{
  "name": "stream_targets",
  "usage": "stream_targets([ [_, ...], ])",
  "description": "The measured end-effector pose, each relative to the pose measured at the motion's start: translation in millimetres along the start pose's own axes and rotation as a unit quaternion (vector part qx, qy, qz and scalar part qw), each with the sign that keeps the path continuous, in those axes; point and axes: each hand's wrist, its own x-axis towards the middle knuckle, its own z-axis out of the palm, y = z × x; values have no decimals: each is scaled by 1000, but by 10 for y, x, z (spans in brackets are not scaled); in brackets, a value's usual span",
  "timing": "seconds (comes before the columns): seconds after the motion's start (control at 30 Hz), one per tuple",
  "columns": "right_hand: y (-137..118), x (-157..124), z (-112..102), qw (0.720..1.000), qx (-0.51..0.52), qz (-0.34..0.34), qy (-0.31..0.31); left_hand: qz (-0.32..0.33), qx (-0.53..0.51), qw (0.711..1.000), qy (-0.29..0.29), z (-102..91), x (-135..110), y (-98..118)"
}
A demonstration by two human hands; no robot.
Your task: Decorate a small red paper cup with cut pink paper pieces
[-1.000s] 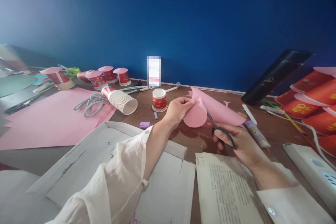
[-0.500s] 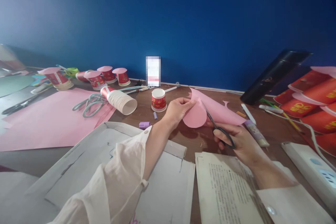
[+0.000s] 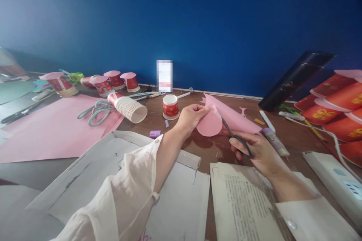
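My left hand (image 3: 190, 118) pinches the left edge of a pink paper sheet (image 3: 210, 123), holding it up above the brown table (image 3: 209, 148). Part of the sheet hangs down as a rounded flap; the rest trails to the right onto the table. My right hand (image 3: 256, 150) grips black-handled scissors (image 3: 236, 137), fingers through the loops. The blades point up and left into the pink paper beside the rounded flap. Both sleeves are white.
A small red paper cup (image 3: 171, 107) and a lying stack of cups (image 3: 128, 107) sit left of my hands. Big pink paper (image 3: 51, 130), grey cord (image 3: 94, 111), printed pages (image 3: 243, 203), glue stick (image 3: 275, 142), power strip (image 3: 336, 180), black flask (image 3: 294, 81) and red cups (image 3: 336, 113) surround them.
The scissors and my right hand have shifted slightly along the cut in the pink paper. My left hand keeps the same hold.
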Motion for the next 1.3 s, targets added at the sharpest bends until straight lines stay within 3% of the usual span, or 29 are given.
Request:
stream_targets([
  [0.27,68,-4,-37,1000,8,3,-16,-1,4,1000,2,-8,7,-10],
  [0.63,-33,-27,16,1000,0,10,5,-3,0,1000,6,-26,24,-36],
  [0.8,-61,-20,55,999,-44,-20,24,-3,-151,988,7,53,-13,-12],
  [0.93,-28,22,87,995,-56,-25,75,-35,-268,962,-34,198,-130,-11],
  [1.13,68,67,117,992,-19,-52,113,-114,-267,953,-84,344,-298,-85],
  [1.3,1,38,184,992,-59,-49,97,-112,-235,965,-37,355,-299,-135],
])
